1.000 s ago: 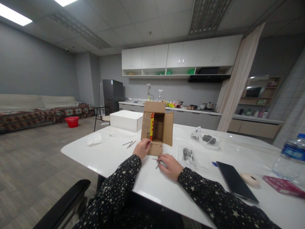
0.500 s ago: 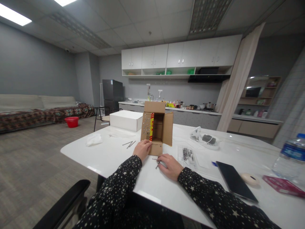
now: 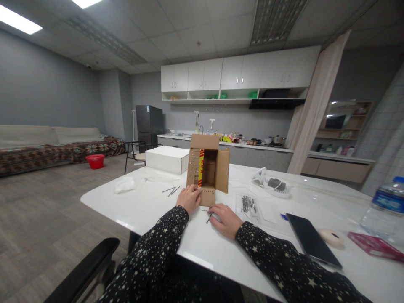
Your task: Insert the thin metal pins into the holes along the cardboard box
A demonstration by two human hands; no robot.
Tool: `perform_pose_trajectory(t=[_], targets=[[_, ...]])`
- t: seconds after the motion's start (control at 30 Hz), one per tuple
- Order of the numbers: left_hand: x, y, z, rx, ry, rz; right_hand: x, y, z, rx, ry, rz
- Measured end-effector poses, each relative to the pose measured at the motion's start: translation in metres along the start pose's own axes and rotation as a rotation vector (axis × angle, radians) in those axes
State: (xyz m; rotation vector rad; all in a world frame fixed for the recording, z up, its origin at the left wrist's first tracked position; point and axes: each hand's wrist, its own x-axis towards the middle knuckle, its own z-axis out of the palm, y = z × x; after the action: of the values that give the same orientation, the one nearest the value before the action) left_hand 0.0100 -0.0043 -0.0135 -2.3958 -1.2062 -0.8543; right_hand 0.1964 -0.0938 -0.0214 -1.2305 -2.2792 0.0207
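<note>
An open cardboard box (image 3: 222, 168) stands on the white table, its mouth facing me. Small metal dots cover its left flap, and a row of dark dots crosses the lower flap (image 3: 207, 198). My left hand (image 3: 188, 198) is closed at the lower left of the box, fingertips against the cardboard; anything small between them is hidden. My right hand (image 3: 225, 219) rests on the table, curled over a small grey rounded object (image 3: 216, 216), mostly covered. Thin metal screws or nails (image 3: 208, 218) lie by its fingertips. Several more long screws or nails (image 3: 173, 191) lie left of the box.
Behind the box is a white carton (image 3: 166, 160). Crumpled white plastic (image 3: 124, 185) lies at left. To the right are a clear bag of dark screws (image 3: 249, 205), a white device with a cable (image 3: 277, 187), a phone (image 3: 312, 240), a pink box (image 3: 375, 246) and a water bottle (image 3: 386, 210).
My left hand has shifted very slightly at the lower flap. The right hand, the box and the loose screws or nails stay where they were.
</note>
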Motion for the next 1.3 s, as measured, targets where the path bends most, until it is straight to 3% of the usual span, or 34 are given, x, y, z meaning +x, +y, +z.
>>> perform_pose_trajectory(t=[0.5,0.73,1.13,1.3], targets=[[-0.001,0.004,-0.005,0.0,-0.048,-0.031,0.0,0.005,0.004,-0.011,0.011,-0.016],[-0.005,0.011,-0.005,-0.175,-0.164,0.167,0.0,0.001,0.0,-0.03,0.011,0.008],[-0.008,0.018,-0.011,-0.297,-0.251,0.206,0.001,0.002,0.0,-0.157,0.094,0.201],[-0.007,0.018,-0.01,-0.301,-0.265,0.187,0.001,0.004,0.0,-0.168,0.082,0.209]])
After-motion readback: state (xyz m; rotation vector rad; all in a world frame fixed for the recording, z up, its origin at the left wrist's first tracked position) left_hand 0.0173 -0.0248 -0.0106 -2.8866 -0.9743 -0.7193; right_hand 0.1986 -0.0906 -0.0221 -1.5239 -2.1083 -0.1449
